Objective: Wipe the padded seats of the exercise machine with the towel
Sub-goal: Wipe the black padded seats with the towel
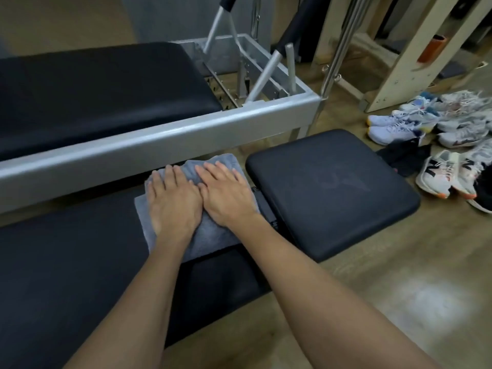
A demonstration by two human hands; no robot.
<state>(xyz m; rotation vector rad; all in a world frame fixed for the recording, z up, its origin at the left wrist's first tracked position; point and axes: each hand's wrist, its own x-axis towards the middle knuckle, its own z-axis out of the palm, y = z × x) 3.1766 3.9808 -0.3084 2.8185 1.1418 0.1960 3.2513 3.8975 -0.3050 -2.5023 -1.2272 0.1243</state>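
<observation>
A folded grey towel (210,235) lies at the right end of the long black padded seat (66,262) in front of me. My left hand (173,201) and my right hand (226,193) press flat on the towel side by side, fingers spread and pointing away from me. Right of the towel, across a narrow gap, sits a smaller square black pad (332,193). Another long black pad (101,89) lies on the machine behind the silver frame rail (159,139).
Silver bars and black-sleeved handles (266,73) rise from the frame's far end. Several sneakers (439,145) and a dark cloth (404,155) lie on the wooden floor at the right. A pale wooden stand (399,75) is behind them.
</observation>
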